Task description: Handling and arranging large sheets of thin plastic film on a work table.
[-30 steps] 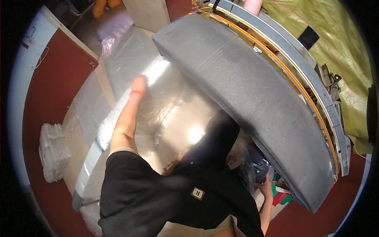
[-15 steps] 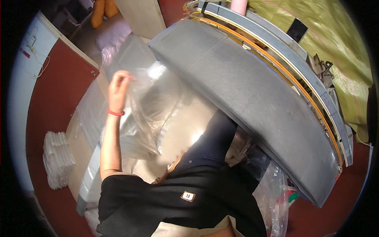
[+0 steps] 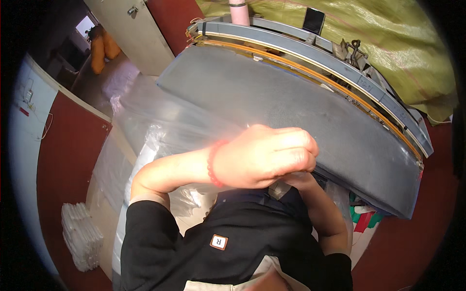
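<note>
My left hand (image 3: 264, 156), a red bracelet at its wrist, is raised close in the middle with its fingers curled shut. A sheet of clear plastic film (image 3: 167, 116) stretches from it toward the far left, and I appear to be gripping its edge. My right hand (image 3: 302, 179) is just behind and below the left one, its fingers mostly hidden. A crumpled clear bit (image 3: 279, 189) shows under the two hands. Beyond them lies a long machine with a grey padded surface (image 3: 272, 92), partly behind the film.
The machine's far side has a curved metal rail (image 3: 291, 41) and an orange strip (image 3: 301, 65). A pink cylinder (image 3: 239, 13), a dark phone (image 3: 313, 21) and a metal clamp (image 3: 354, 51) are along it. Stacked clear plastic bags (image 3: 81, 236) sit at the left, near a maroon-and-white wall (image 3: 73, 140).
My left hand has come from the far left to the middle, drawing film with it. My right hand has come into view beside it. The head view has shifted.
</note>
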`<action>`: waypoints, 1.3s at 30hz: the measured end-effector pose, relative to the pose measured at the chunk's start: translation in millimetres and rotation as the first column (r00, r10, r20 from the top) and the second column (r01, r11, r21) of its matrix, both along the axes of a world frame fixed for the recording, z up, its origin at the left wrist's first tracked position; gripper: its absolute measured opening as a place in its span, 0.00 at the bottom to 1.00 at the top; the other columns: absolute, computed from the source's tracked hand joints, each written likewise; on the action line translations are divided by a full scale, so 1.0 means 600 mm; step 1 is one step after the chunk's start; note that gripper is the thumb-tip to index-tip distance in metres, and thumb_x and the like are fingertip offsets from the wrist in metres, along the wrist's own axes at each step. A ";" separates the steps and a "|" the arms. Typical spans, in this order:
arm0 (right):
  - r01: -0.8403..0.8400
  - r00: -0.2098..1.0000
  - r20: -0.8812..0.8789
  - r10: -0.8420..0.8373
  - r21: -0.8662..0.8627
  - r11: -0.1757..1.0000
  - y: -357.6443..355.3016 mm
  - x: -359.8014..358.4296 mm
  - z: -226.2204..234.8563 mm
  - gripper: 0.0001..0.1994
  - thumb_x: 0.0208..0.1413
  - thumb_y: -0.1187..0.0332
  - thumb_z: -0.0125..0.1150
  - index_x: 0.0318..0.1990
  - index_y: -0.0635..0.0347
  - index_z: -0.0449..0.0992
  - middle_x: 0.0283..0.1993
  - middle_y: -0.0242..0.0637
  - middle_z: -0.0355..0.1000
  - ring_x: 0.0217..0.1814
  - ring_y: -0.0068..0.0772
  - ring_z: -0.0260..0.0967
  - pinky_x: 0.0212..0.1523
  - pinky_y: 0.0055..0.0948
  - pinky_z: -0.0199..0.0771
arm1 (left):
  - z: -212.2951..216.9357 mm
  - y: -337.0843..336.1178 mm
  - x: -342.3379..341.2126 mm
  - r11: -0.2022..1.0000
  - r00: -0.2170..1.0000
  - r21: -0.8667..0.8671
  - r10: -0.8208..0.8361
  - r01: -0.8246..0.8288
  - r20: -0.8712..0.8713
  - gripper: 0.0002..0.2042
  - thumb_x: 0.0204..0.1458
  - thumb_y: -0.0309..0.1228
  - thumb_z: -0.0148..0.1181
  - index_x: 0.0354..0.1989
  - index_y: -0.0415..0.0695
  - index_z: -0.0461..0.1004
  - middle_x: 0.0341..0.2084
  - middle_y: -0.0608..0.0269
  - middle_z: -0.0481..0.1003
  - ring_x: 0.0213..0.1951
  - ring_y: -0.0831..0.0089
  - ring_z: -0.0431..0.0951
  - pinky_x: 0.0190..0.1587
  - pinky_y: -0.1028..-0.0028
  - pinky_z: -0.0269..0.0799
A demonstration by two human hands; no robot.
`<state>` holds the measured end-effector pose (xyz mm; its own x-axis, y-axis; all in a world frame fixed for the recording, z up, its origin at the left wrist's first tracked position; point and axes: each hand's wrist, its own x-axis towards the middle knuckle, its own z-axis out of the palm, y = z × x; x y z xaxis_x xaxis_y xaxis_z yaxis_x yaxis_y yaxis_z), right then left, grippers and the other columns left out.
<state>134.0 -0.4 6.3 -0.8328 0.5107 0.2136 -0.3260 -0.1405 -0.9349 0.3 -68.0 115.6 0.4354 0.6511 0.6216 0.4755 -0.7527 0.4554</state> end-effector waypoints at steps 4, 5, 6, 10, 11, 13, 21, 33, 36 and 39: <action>0.111 0.991 0.020 -0.129 0.385 0.916 0.044 0.036 0.014 0.05 0.47 0.74 0.56 0.32 0.64 0.73 0.34 0.34 0.71 0.36 0.23 0.68 0.37 0.22 0.66 | -0.010 0.027 -0.031 0.999 0.992 -0.035 0.030 -0.026 0.121 0.24 0.47 0.42 0.56 0.46 0.37 0.62 0.41 0.54 0.68 0.40 0.60 0.69 0.44 0.66 0.64; 0.125 0.992 -0.031 -0.123 0.403 0.907 0.055 0.049 0.022 0.06 0.52 0.71 0.53 0.32 0.65 0.71 0.32 0.34 0.70 0.34 0.23 0.68 0.35 0.21 0.66 | -0.022 0.034 -0.041 0.994 0.994 -0.100 0.052 -0.042 0.098 0.29 0.46 0.43 0.57 0.51 0.38 0.58 0.43 0.53 0.66 0.41 0.61 0.69 0.44 0.68 0.63; 0.121 0.992 -0.064 -0.109 0.228 0.966 0.060 0.070 0.013 0.07 0.53 0.69 0.51 0.32 0.65 0.69 0.31 0.35 0.70 0.32 0.23 0.67 0.33 0.21 0.66 | -0.034 0.037 -0.047 0.935 0.990 -0.353 0.038 0.014 0.138 0.25 0.46 0.41 0.57 0.48 0.38 0.60 0.40 0.55 0.68 0.39 0.66 0.69 0.43 0.70 0.64; -0.187 0.939 -0.335 0.079 -0.305 0.934 0.069 0.107 0.030 0.11 0.55 0.61 0.48 0.34 0.61 0.64 0.29 0.37 0.68 0.27 0.23 0.65 0.29 0.22 0.66 | -0.026 0.061 -0.050 0.552 0.997 -0.832 -0.066 0.057 0.025 0.12 0.49 0.33 0.55 0.38 0.39 0.67 0.28 0.66 0.71 0.32 0.79 0.69 0.37 0.78 0.64; -0.299 0.900 -0.426 0.095 -0.442 0.846 0.074 0.115 0.030 0.11 0.54 0.61 0.49 0.34 0.61 0.64 0.29 0.38 0.68 0.26 0.23 0.65 0.29 0.22 0.66 | -0.023 0.066 -0.043 0.550 0.996 -0.832 -0.084 0.069 0.027 0.12 0.49 0.33 0.55 0.38 0.39 0.67 0.28 0.66 0.71 0.32 0.79 0.69 0.37 0.78 0.64; -0.069 0.980 -0.200 -0.004 -0.357 0.932 0.062 0.118 0.040 0.13 0.50 0.62 0.56 0.37 0.61 0.66 0.28 0.37 0.70 0.27 0.23 0.67 0.29 0.22 0.66 | -0.014 0.076 -0.027 0.730 0.965 -0.677 0.104 0.090 0.241 0.06 0.49 0.28 0.52 0.31 0.39 0.69 0.22 0.73 0.69 0.26 0.85 0.67 0.29 0.83 0.62; -0.139 0.400 0.834 -0.380 0.465 0.874 0.116 0.374 -0.043 0.06 0.40 0.71 0.62 0.26 0.62 0.75 0.21 0.34 0.71 0.23 0.22 0.66 0.24 0.24 0.65 | 0.033 0.060 -0.078 0.894 0.987 -0.425 0.160 -0.141 0.009 0.07 0.41 0.26 0.58 0.28 0.37 0.70 0.20 0.65 0.71 0.23 0.78 0.71 0.27 0.78 0.66; 0.484 -0.374 0.114 -0.920 0.871 -0.088 0.160 0.998 -0.038 0.07 0.50 0.74 0.47 0.33 0.65 0.72 0.31 0.29 0.70 0.34 0.19 0.63 0.38 0.20 0.63 | -0.057 -0.021 -0.517 0.099 0.666 -0.677 0.328 -0.729 -0.670 0.12 0.34 0.18 0.60 0.32 0.41 0.74 0.25 0.62 0.75 0.26 0.76 0.74 0.32 0.74 0.72; 0.325 -0.135 0.190 -0.973 0.936 0.137 0.222 0.896 -0.060 0.09 0.45 0.80 0.42 0.32 0.67 0.70 0.30 0.33 0.69 0.35 0.22 0.63 0.38 0.21 0.63 | 0.066 -0.051 -0.666 0.419 0.381 -0.062 0.740 -0.906 -0.555 0.07 0.34 0.16 0.53 0.24 0.39 0.71 0.20 0.65 0.73 0.28 0.77 0.72 0.32 0.76 0.68; 0.423 -0.041 0.426 -0.904 0.827 0.370 0.255 0.858 -0.063 0.07 0.43 0.81 0.43 0.29 0.67 0.69 0.26 0.32 0.68 0.32 0.21 0.62 0.36 0.20 0.62 | 0.079 0.039 -0.508 -0.157 0.070 0.799 0.968 -0.580 0.240 0.07 0.42 0.28 0.59 0.30 0.41 0.71 0.26 0.60 0.72 0.25 0.66 0.71 0.31 0.73 0.67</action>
